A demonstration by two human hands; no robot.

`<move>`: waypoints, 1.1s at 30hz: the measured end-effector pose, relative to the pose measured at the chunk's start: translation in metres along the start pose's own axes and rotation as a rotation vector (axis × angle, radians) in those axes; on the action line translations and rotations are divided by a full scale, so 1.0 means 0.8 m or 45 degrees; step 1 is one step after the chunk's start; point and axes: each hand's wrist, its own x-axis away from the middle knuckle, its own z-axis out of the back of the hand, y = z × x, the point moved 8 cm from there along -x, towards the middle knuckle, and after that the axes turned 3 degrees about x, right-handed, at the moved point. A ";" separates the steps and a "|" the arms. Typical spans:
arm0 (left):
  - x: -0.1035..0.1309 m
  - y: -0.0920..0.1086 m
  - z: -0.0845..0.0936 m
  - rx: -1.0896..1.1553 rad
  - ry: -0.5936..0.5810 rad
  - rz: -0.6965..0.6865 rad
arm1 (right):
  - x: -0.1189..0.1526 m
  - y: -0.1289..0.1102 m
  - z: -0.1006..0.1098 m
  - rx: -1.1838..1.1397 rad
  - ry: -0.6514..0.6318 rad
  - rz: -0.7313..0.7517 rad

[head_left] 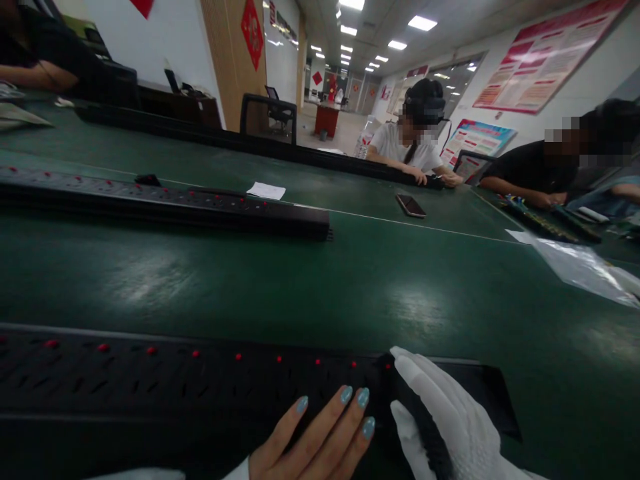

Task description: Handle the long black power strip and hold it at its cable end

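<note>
No readable text; print on the wall posters [543,63] too blurred.

On the table [360,287], the long panel [215,383] lies before the far bar [285,222]; behind that bar lies a paper sheet [267,191], with a phone [411,206] and plastic bag [583,267] farther right.

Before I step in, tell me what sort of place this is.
Probably an assembly workshop: a long green worktable, a long black slotted strip on it, and a co-worker seated at the far side.
</note>
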 end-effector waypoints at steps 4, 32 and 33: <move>0.001 0.006 0.003 -0.047 0.056 -0.104 | 0.006 -0.001 -0.001 0.050 0.060 0.011; -0.003 0.004 0.004 0.127 -0.050 0.069 | -0.059 -0.013 -0.013 -0.151 -0.451 0.399; -0.003 0.005 0.004 0.128 -0.049 0.062 | -0.059 -0.012 -0.014 -0.149 -0.455 0.395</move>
